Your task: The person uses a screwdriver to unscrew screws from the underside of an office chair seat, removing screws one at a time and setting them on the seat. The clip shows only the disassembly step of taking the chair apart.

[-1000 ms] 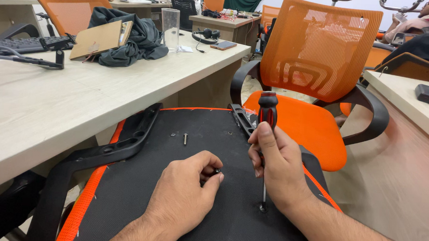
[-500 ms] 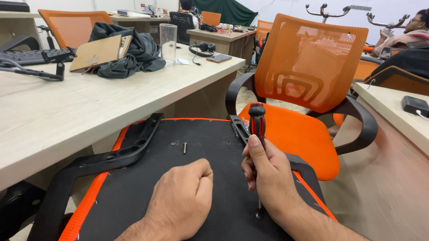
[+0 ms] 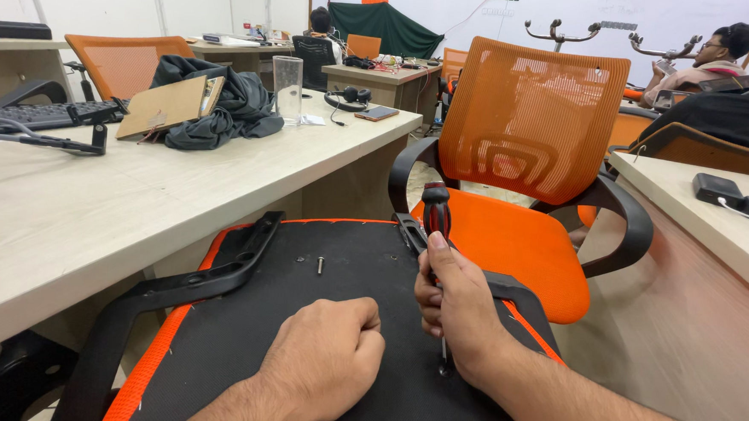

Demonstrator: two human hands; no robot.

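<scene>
An upturned chair seat (image 3: 346,260) with a black underside and orange edging lies in front of me. My right hand (image 3: 459,309) grips a screwdriver with a black and red handle (image 3: 435,209), held upright, its shaft tip down on the seat underside near the right edge. My left hand (image 3: 328,358) rests as a closed fist on the black surface, holding nothing that I can see. A loose screw (image 3: 319,265) lies on the underside beyond my left hand. A black armrest (image 3: 217,272) is on the seat's left side.
An orange mesh office chair (image 3: 531,159) stands just beyond the seat. A long pale desk (image 3: 92,213) on the left carries a glass, dark cloth, cardboard and a keyboard. Another desk (image 3: 707,228) lies to the right. People sit at the back of the room.
The view has tilted and shifted slightly. My right hand stays on the upright screwdriver at the same spot. My left hand has curled into a fist on the seat.
</scene>
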